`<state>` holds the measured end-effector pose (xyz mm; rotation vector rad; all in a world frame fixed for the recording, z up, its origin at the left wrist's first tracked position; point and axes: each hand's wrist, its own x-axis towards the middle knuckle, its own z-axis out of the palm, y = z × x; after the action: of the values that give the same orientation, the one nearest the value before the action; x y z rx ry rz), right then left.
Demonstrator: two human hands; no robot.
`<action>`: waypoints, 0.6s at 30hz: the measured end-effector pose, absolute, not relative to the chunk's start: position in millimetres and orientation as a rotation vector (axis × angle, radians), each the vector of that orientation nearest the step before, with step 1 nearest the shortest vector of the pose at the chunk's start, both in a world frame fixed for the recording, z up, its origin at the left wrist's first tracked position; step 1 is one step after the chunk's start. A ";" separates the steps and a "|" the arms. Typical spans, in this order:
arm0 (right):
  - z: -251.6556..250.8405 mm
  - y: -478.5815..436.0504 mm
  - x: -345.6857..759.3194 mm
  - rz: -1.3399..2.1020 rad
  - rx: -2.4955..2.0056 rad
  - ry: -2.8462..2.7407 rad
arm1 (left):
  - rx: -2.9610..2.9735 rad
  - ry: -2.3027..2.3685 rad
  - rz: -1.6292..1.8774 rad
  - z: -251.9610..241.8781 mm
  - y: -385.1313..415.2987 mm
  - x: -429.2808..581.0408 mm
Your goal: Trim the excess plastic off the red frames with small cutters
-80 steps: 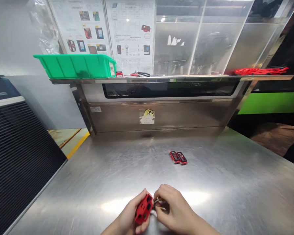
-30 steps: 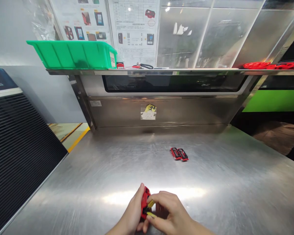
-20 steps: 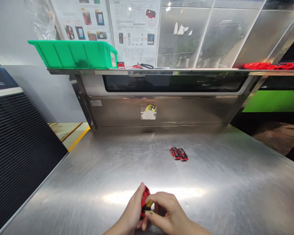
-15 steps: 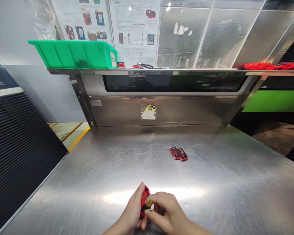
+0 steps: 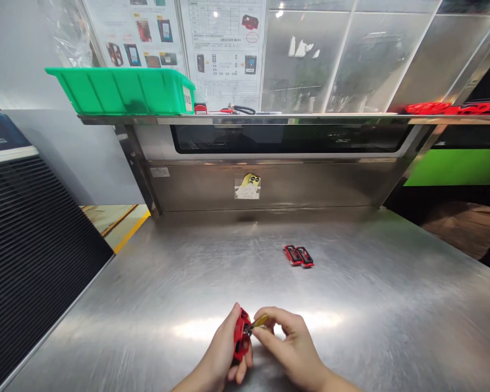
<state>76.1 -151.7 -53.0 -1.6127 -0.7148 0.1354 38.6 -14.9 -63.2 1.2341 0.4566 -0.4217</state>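
Observation:
My left hand (image 5: 219, 348) is wrapped round a red and black case (image 5: 240, 336), shaped like a phone case, tilted on its edge above the near part of the metal table. My right hand (image 5: 291, 344) pinches a small yellow tool (image 5: 260, 320) between thumb and fingertips. The tool's dark tip meets the right side of the case; its exact kind cannot be made out. Farther back on the table, two more red and black cases (image 5: 298, 256) lie side by side.
A steel shelf (image 5: 294, 120) spans the back, bearing a green bin (image 5: 120, 91), a black-and-red corded item (image 5: 240, 109) and red parts (image 5: 428, 109) at right. A yellow picture label (image 5: 248, 187) is on the back panel. A black ribbed unit (image 5: 36, 261) stands left of the metal table (image 5: 155, 283).
My right hand has shifted slightly right and up, and more of the yellow tool shows. The case has turned a little in my left hand, showing more of its side.

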 end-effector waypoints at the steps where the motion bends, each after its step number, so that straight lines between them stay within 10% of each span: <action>1: -52.9 -152.9 78.2 0.119 -1.604 -0.679 | 1.235 0.467 -0.422 -62.8 -14.2 39.0; 18: -58.9 -149.7 73.6 0.026 -1.714 -0.987 | 1.234 0.497 -0.449 -53.6 -19.1 39.0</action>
<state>73.6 -149.7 -58.9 -1.7137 -0.9867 0.0264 39.0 -19.1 -53.6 1.2340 0.4966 -0.4488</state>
